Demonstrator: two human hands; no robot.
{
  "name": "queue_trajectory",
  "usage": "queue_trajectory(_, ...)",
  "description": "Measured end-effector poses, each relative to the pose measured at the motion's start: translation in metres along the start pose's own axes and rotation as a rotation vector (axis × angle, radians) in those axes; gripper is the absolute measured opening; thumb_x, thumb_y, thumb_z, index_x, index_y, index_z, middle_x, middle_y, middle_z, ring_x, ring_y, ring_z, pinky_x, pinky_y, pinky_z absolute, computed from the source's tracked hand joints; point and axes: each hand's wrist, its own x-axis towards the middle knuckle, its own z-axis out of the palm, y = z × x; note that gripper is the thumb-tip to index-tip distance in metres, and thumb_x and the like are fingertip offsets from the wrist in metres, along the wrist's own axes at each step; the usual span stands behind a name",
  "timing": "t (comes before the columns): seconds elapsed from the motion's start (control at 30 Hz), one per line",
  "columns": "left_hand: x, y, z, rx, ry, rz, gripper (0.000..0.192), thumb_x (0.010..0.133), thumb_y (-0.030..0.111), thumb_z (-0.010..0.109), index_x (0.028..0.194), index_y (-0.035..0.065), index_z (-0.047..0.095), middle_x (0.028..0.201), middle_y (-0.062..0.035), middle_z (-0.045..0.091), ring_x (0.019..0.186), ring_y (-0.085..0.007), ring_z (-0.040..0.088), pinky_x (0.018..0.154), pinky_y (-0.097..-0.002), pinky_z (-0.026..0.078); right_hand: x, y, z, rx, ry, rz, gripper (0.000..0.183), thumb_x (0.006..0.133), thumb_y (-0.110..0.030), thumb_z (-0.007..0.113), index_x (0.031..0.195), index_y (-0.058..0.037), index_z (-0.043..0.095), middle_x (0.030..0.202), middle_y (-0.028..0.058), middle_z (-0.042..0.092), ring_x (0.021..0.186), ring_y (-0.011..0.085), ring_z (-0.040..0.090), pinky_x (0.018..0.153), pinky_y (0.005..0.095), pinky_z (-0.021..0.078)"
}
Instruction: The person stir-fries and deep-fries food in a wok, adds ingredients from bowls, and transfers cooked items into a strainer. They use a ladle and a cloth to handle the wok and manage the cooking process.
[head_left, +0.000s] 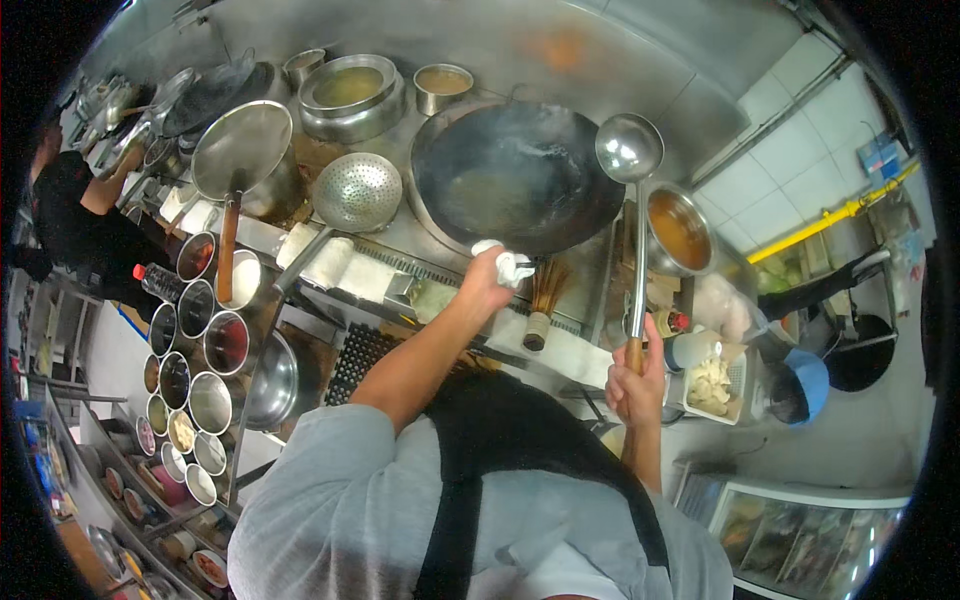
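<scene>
A large dark wok (517, 176) sits on the stove with thin smoke or steam over it; its inside looks wet near the bottom. My left hand (486, 281) grips the wok's near handle through a folded white cloth (511, 265). In my right hand (636, 379) is the wooden grip of a steel ladle (630, 148), raised upright to the right of the wok. The ladle's bowl appears beside the wok's right rim; I cannot tell whether it holds anything. A bamboo wok brush (546, 304) lies just right of my left hand.
A perforated skimmer (358, 191) and a large strainer on a pot (244, 150) stand left of the wok. Several seasoning containers (226, 341) fill the left side. A pot of brownish liquid (679, 229) is at right, near a white basket (711, 386). Another person (82, 217) works far left.
</scene>
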Motion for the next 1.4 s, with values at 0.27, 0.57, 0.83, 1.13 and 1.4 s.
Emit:
queue_trajectory(0.27,-0.001,-0.006,-0.024,-0.198,-0.299,-0.156,0.016,0.084,0.014,0.06,0.1,0.0105,0.063,0.096,-0.0103,0.067,0.088,-0.0268,0.064,0.068,-0.0375,0.049,0.0,-0.014,0.02,-0.108,-0.121,-0.009,0.096,0.077,0.016,0.051,0.16,-0.0146,0.016,0.09,0.0085,0.051,0.046,0.0115,0.049,0.034,0.0261,0.0398)
queue_trajectory(0.57,-0.007,0.008,-0.044,-0.218,-0.522,-0.405,0.029,0.086,0.02,0.058,0.103,-0.0026,0.057,0.088,-0.0164,0.058,0.069,-0.0233,0.054,0.049,-0.028,0.04,-0.014,-0.003,0.05,-0.214,-0.177,0.03,0.094,0.079,0.014,0.053,0.161,-0.0136,0.016,0.09,0.0076,0.053,0.052,0.0099,0.051,0.044,0.0225,0.0425)
queue_trajectory(0.83,-0.011,0.018,-0.061,-0.086,-0.377,-0.501,0.036,0.084,0.023,0.059,0.102,-0.0083,0.056,0.083,-0.0149,0.055,0.063,-0.0196,0.05,0.048,-0.0278,0.041,-0.032,-0.002,0.102,-0.297,-0.051,0.061,0.094,0.078,0.014,0.055,0.161,-0.0128,0.018,0.091,0.0085,0.055,0.054,0.0115,0.051,0.044,0.0233,0.0418)
queue_trajectory(1.13,-0.002,0.02,-0.095,-0.017,-0.406,-0.661,0.029,0.081,0.022,0.063,0.096,-0.0028,0.058,0.09,-0.0167,0.064,0.073,-0.0265,0.062,0.06,-0.037,0.053,-0.044,0.008,0.132,-0.366,0.079,0.067,0.094,0.076,0.013,0.057,0.16,-0.0105,0.02,0.092,0.0114,0.054,0.051,0.0115,0.05,0.041,0.0233,0.0423)
queue_trajectory(1.4,0.03,0.067,-0.061,0.146,-0.001,-0.203,0.012,0.088,0.017,0.059,0.095,0.0074,0.06,0.088,-0.0113,0.068,0.078,-0.0284,0.068,0.059,-0.0424,0.056,-0.011,0.016,0.097,-0.198,0.156,-0.088,0.102,0.078,0.014,0.055,0.162,-0.0195,0.008,0.082,0.0073,0.05,0.051,0.0134,0.05,0.041,0.0265,0.0424)
